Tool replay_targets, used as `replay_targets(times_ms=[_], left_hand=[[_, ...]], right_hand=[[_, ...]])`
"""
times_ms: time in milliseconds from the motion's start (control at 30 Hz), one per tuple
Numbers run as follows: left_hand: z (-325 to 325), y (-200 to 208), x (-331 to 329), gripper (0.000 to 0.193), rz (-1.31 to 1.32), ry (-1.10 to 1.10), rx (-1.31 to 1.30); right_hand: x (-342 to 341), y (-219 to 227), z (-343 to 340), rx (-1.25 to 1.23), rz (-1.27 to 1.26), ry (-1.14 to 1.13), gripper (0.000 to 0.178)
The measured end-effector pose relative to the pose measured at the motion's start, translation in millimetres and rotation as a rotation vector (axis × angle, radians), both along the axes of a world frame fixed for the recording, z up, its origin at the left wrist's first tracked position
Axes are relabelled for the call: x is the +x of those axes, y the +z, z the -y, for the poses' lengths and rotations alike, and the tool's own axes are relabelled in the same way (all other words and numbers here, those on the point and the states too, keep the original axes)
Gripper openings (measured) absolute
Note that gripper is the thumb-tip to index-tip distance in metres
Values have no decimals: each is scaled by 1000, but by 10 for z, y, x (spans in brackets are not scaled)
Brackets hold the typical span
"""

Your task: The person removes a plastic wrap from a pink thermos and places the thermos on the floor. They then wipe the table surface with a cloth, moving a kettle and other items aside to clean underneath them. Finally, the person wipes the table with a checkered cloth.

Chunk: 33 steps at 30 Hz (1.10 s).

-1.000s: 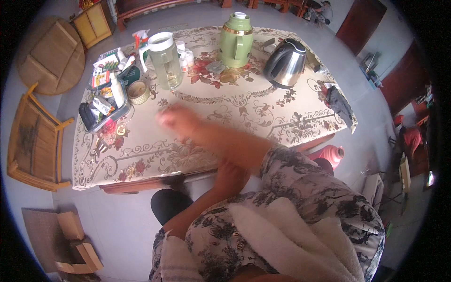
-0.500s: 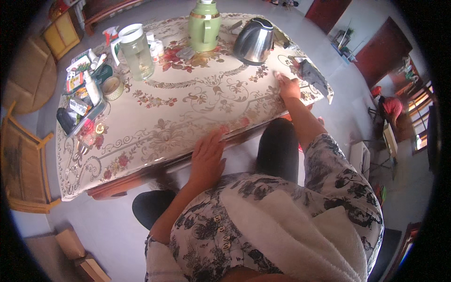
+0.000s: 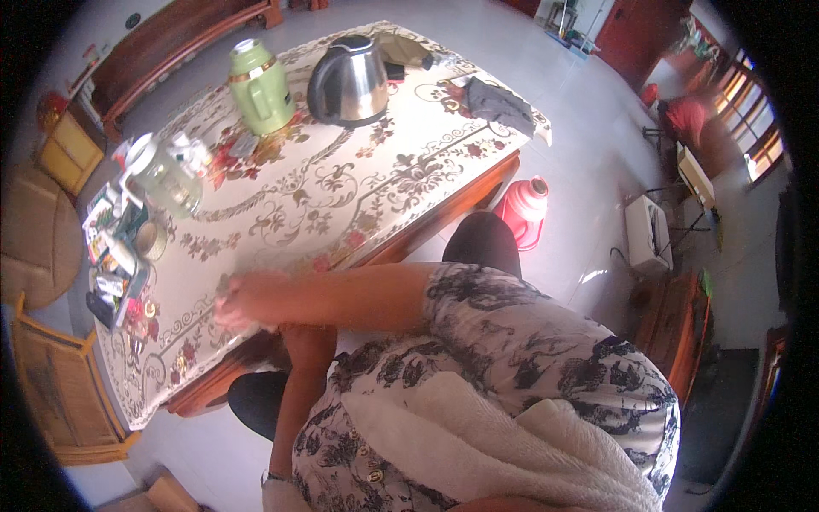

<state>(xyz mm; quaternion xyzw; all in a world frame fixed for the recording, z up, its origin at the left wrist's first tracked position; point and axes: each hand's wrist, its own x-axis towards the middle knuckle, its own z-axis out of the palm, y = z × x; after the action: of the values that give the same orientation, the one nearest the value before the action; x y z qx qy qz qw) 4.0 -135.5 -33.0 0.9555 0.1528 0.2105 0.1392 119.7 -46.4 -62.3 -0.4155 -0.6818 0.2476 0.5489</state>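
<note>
My right hand [image 3: 246, 302] is at the near edge of the flowered tablecloth [image 3: 281, 200], its forearm stretched leftward across my body. It is smeared by motion, but its fingers look bunched together, pressed low over the cloth. What they hold, if anything, cannot be made out. My left hand [image 3: 309, 340] is beneath the right forearm at the table's edge, its fingers hidden. Left of the hands stands a tray [image 3: 136, 286] packed with bottles and small packages. Behind it are a clear lidded jug [image 3: 166, 179] and a roll of tape [image 3: 151, 240].
A green thermos flask [image 3: 261, 90] and a steel kettle [image 3: 351, 84] stand toward the far side. A grey cloth [image 3: 499, 106] lies at the right corner. A pink flask [image 3: 523, 212] stands on the floor. A wooden chair [image 3: 64, 392] is at left; a white towel [image 3: 478, 435] covers my lap.
My right hand has swept from the table's right side to its near left edge, crossing over my left hand. The view has turned, and the pink flask now shows fully.
</note>
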Motion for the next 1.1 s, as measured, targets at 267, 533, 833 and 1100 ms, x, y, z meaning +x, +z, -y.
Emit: replay_targets(times_ms=[267,533,833,1100], left_hand=[[111,66,57,20,114,133,195],[234,113,283,16,207,140,160],[135,37,194,14,138,202,116],[178,72,171,12,151,185,224]], right_hand=[[2531,999,2208,-580,557,-969,29],[4025,414,3182,-744,1179,-1376,38],[625,769,1549,3,576,-620,22],[3059,881,1742,-939,781,-1243,68]])
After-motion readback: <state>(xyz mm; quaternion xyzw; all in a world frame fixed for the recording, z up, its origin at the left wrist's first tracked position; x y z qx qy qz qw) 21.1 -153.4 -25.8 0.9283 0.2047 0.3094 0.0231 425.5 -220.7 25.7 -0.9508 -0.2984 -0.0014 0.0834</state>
